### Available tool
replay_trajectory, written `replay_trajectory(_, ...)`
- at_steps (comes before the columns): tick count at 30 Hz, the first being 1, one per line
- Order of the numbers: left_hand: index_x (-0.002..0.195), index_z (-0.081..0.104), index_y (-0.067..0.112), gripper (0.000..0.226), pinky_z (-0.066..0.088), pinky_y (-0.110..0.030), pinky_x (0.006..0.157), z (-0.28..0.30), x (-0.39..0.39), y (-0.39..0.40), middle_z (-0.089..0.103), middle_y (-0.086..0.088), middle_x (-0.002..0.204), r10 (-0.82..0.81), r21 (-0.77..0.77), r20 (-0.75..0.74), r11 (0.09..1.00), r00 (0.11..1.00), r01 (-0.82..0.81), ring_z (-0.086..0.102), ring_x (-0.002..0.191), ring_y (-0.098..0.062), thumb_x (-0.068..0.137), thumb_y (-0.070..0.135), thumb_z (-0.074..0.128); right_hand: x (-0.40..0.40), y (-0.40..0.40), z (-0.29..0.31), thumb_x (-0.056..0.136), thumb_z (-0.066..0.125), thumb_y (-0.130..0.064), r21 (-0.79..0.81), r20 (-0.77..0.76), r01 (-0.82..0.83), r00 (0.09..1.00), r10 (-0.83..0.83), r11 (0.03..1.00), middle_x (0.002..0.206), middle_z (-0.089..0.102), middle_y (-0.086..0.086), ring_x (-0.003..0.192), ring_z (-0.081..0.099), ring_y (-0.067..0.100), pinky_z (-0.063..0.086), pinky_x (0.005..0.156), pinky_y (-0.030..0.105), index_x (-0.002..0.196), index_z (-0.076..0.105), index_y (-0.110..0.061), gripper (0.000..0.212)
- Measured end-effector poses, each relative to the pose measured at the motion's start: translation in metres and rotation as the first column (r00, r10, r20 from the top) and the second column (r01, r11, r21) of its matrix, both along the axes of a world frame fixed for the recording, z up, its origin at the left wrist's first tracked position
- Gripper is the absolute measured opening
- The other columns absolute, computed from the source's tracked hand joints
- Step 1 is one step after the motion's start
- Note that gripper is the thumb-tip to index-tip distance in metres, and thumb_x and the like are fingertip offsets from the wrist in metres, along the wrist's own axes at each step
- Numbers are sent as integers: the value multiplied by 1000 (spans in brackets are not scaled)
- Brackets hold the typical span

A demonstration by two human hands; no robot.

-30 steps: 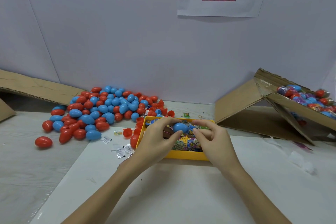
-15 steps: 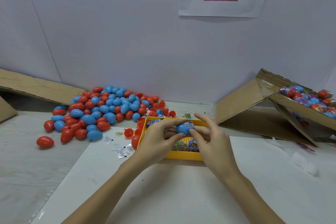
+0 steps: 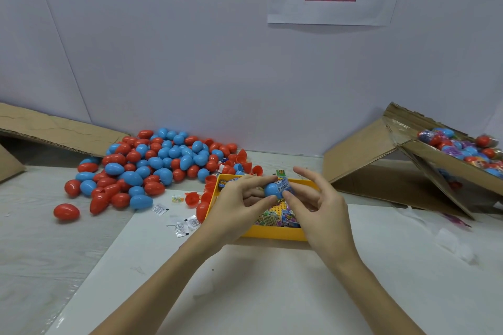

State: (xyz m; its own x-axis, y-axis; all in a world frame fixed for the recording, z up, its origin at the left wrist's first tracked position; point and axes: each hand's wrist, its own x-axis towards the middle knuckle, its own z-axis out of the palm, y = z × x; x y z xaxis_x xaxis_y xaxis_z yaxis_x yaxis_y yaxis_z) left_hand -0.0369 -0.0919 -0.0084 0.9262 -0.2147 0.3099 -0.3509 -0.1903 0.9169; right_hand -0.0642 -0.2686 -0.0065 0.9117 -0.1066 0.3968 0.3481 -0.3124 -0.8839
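My left hand point(image 3: 234, 207) pinches a blue plastic egg point(image 3: 272, 190) between thumb and fingertips, just above a yellow tray point(image 3: 275, 234). A printed film sleeve point(image 3: 283, 186) sits over the egg's right end, and my right hand point(image 3: 318, 207) pinches that sleeve with thumb and forefinger while its other fingers spread upward. The tray holds colourful printed sleeves point(image 3: 275, 216), partly hidden under both hands.
A heap of red and blue eggs point(image 3: 152, 163) lies at the back left, one red egg point(image 3: 66, 211) apart from it. Small white packets point(image 3: 182, 227) lie by the tray. A tilted cardboard box point(image 3: 424, 168) at right holds wrapped eggs point(image 3: 460, 145). Cardboard flap point(image 3: 54, 130) at left.
Both hands have lifted the blue egg slightly off the tray. The printed sleeve now covers the egg's right end, and my right hand's fingers have spread out.
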Motion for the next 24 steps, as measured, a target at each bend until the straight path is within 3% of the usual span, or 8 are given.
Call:
replay_trajectory(5,136,63,18,45,58,-19,84,2,-2,-1,69,2,120,15,57,104,998,995,-21,71,99,-6,93,7,72,0,-1,0,91,76,-20,-27,-10,-20,1000,20,999,104,78,-14,100,73,3,63,85,36,136,61,-30,49)
replay_trajectory(13,127,66,19,35,60,-26,89,3,-2,-2,73,8,113,46,51,125,997,991,-53,72,100,-6,93,15,73,0,-1,2,91,76,-24,-20,31,25,999,-24,999,102,78,-18,102,72,1,62,88,37,132,62,-33,45)
replay_trajectory(24,134,66,18,42,57,-20,87,4,-4,-2,70,2,117,51,56,215,996,975,-65,70,100,-6,93,9,72,0,-2,2,92,76,-21,-36,34,-4,999,5,999,100,78,-17,98,73,0,63,82,31,134,62,-30,45)
